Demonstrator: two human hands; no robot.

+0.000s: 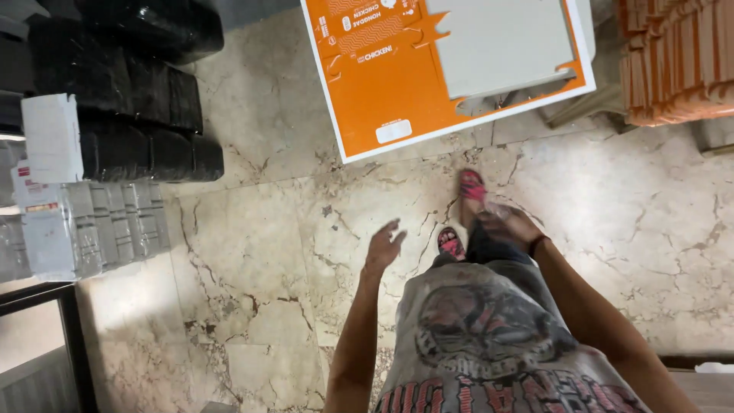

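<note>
I stand on a marble floor (pixel 260 252) and look down at my body. My left hand (pixel 384 246) is held out in front of me, fingers apart and holding nothing. Over my forward foot, my right hand (pixel 511 226) hangs with the fingers curled and a dark band on the wrist; whether it holds anything I cannot tell. My feet wear pink and black sandals (pixel 472 186). A flat, unfolded orange and white cardboard box blank (pixel 382 84) lies on the floor ahead of my hands, apart from both.
Black wrapped bundles (pixel 145 115) are stacked at the left. Below them lie clear-wrapped packs of white cartons (pixel 92 226). A stack of orange cardboard blanks (pixel 677 57) stands at the top right. A dark metal frame (pixel 69 336) is at the bottom left.
</note>
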